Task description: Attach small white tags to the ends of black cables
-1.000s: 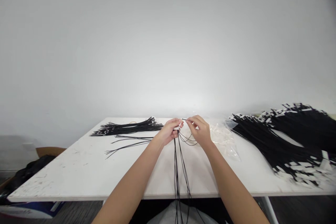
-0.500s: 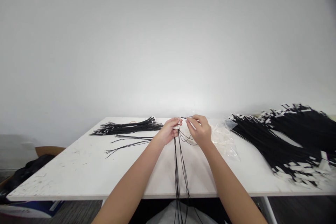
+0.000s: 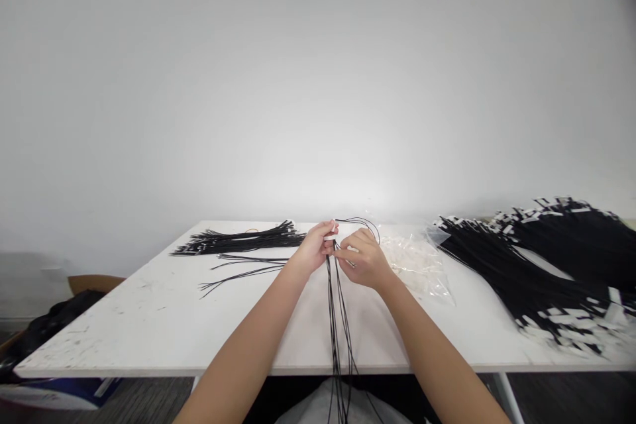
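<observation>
- Far left, beside the white table (image 3: 124, 338), a cardboard box (image 3: 84, 286) sits on the floor.
- On the table's left part lies a cord bundle (image 3: 248, 237), with a few loose strands (image 3: 238, 273) just in front of it.
- The left hand (image 3: 314, 252) pinches the held cords (image 3: 334, 318) near their top, fingers closed on them.
- The held cords run from the hands across the table's middle and hang over its near edge; a thin loop (image 3: 368, 222) arches above the right hand.
- The right hand (image 3: 362, 264) sits just beside the left, fingers curled onto the same cords — a closed grip.
- Clear plastic bags (image 3: 422, 265) lie right of it.
- Far right spreads a heap of tagged cords (image 3: 541, 265) — black, with white tags.
</observation>
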`<action>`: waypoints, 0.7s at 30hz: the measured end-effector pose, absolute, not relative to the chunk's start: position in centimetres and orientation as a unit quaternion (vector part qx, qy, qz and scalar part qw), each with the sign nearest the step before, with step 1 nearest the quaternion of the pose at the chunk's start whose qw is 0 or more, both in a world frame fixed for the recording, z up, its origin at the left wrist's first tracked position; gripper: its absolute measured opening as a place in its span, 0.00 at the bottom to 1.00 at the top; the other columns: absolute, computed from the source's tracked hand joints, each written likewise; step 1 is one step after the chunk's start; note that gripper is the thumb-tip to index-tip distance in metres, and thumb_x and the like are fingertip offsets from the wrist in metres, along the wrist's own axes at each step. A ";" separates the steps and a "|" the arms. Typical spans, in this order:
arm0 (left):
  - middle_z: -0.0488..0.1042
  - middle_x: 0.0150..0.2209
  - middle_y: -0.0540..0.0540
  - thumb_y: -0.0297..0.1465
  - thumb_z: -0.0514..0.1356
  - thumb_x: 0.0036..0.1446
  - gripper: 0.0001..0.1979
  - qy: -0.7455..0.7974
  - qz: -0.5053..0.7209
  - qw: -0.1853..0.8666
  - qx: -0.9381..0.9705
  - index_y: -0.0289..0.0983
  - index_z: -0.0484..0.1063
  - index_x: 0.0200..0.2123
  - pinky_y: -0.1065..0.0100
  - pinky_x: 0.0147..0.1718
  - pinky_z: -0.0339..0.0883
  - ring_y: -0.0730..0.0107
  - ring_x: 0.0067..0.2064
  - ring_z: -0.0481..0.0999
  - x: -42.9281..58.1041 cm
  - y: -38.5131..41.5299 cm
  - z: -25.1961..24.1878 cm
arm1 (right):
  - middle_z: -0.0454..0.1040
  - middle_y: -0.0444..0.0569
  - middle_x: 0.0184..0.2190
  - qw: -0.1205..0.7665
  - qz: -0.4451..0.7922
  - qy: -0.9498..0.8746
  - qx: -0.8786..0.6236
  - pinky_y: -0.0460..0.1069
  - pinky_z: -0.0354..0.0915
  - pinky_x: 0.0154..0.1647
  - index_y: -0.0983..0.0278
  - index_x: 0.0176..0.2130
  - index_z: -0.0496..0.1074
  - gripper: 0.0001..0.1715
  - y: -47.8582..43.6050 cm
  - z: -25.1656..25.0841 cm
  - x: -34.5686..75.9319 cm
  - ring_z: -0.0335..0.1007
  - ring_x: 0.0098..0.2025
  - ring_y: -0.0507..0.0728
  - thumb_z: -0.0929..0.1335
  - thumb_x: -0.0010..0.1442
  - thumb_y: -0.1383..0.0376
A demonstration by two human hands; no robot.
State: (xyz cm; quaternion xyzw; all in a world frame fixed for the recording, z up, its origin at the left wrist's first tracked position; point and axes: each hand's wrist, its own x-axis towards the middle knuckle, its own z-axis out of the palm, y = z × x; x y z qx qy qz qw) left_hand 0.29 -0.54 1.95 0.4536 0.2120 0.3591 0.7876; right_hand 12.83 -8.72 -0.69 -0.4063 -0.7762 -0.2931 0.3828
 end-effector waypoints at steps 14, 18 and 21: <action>0.61 0.25 0.54 0.36 0.65 0.44 0.15 0.204 0.354 0.801 0.437 0.33 0.67 0.30 0.80 0.11 0.38 0.90 0.16 0.48 0.3 -0.4 1.8 | 0.69 0.46 0.28 0.393 -0.266 -0.769 -0.429 0.50 0.55 0.37 0.61 0.33 0.68 0.07 -8.9 -0.2 12.9 0.60 0.32 0.52 0.62 0.56 0.70; 0.61 0.25 0.54 0.36 0.65 0.43 0.15 0.202 0.354 0.802 0.436 0.33 0.67 0.30 0.80 0.11 0.38 0.90 0.16 0.48 0.3 -0.4 1.8 | 0.69 0.46 0.28 0.424 -0.215 -0.765 -0.434 0.51 0.56 0.38 0.62 0.32 0.67 0.05 -9.2 0.1 12.7 0.61 0.32 0.53 0.62 0.57 0.68; 0.61 0.25 0.54 0.36 0.65 0.43 0.14 0.205 0.355 0.801 0.437 0.33 0.67 0.30 0.80 0.11 0.38 0.90 0.15 0.48 0.4 -0.3 1.8 | 0.69 0.46 0.27 0.505 -0.149 -0.728 -0.439 0.51 0.59 0.38 0.62 0.31 0.67 0.06 -9.2 0.3 12.6 0.63 0.31 0.53 0.62 0.57 0.67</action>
